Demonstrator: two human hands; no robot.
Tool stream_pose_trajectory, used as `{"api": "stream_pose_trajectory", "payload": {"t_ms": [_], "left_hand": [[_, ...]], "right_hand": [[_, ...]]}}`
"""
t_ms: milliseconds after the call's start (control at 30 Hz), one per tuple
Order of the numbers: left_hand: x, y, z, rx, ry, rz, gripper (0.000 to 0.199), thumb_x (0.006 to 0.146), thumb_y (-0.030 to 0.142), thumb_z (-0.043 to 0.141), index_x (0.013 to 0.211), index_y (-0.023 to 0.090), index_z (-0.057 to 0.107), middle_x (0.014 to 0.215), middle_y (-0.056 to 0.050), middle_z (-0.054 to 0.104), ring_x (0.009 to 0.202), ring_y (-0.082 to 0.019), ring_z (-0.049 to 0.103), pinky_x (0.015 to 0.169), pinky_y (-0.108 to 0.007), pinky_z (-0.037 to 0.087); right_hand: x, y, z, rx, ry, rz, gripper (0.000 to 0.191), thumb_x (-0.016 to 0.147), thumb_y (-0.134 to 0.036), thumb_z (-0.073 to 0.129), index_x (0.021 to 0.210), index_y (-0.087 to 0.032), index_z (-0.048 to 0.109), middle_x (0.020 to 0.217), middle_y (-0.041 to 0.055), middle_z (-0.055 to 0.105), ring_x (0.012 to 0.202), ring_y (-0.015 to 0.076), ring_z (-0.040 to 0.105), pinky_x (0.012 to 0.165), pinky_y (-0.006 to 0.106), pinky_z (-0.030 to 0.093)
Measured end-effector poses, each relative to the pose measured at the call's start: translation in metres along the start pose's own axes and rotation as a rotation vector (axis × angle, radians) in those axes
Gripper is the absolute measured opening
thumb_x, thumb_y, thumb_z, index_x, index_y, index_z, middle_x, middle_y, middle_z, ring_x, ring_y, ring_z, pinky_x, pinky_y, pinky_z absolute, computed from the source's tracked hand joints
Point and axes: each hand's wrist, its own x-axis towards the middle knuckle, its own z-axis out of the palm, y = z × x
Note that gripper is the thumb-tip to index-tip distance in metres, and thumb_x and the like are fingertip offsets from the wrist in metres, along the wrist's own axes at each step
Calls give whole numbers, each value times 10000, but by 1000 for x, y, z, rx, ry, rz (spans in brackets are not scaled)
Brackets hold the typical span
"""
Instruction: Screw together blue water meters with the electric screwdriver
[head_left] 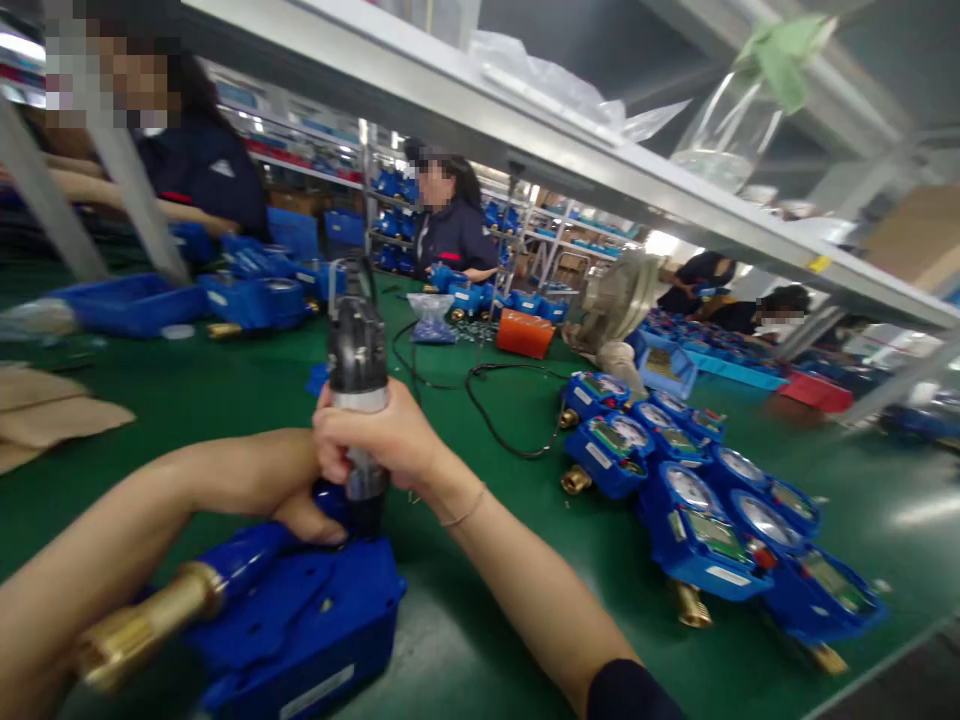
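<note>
My right hand [382, 435] is wrapped round an upright black and silver power screwdriver [358, 350]. Its lower tip points down at the far edge of a blue meter housing [315, 610], which lies on the green table with its flat side up. From the housing's left side sticks out a brass threaded pipe end [150, 620]. Bent over the blue pipe, my left hand [300, 500] rests on the far part of the housing, its thumb beside the tool's tip. Its other fingers are hidden behind the pipe and the tool.
Several blue meters [705, 520] with open faces stand on the table at the right. A black cable [487, 420], an orange box [525, 333], a fan [619, 300] and a blue tray [135, 305] lie beyond. A metal shelf [525, 100] crosses overhead. Other people sit farther back.
</note>
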Motion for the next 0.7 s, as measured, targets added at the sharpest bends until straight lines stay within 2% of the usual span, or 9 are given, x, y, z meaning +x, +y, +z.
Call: {"api": "stream_pose_trajectory", "payload": {"t_ms": [67,167,300,467,600,700], "left_hand": [[-9,1,-4,-20,-78,-54,313,777,357,717,1038,183,718,1026,11,747,909,-203,658,813,-239,484],[-3,7,-13,-24,-142,-43,401,726,461,747,1024,193,731,1040,-36,749,923,-232,666,822,-255,491],[2,11,-18,9,-137,-7,429,748,486,731,1061,193,713,1063,-53,738,935,-239,664,825,-268,491],[-1,14,-17,46,-135,-14,404,756,467,728,1050,191,713,1021,-50,737,883,-239,659,787,-276,483],[-1,16,-18,35,-148,-75,440,734,485,743,1043,174,703,1040,-73,727,910,-262,659,796,-296,490],[0,16,-19,35,-154,-57,412,745,466,735,1034,175,706,1021,-68,727,903,-261,660,807,-302,487]], "right_hand": [[-1,-1,2,1,8,-3,228,692,-253,747,730,-191,531,465,-79,555,369,94,473,421,211,405],[-3,-5,5,-19,50,3,211,704,-246,705,745,-191,506,446,-94,519,355,84,446,411,208,393],[-5,-7,8,-17,86,-2,189,704,-214,670,765,-191,492,456,-97,515,360,81,449,404,204,401],[-5,-11,10,0,72,-34,183,709,-157,640,818,-195,498,449,-107,520,347,79,445,394,195,402],[-7,-15,12,-6,57,-45,185,733,-186,665,828,-192,507,452,-104,522,347,79,448,399,196,402],[-7,-12,11,37,66,-29,197,726,-203,682,797,-191,499,460,-100,513,348,72,435,401,196,390]]}}
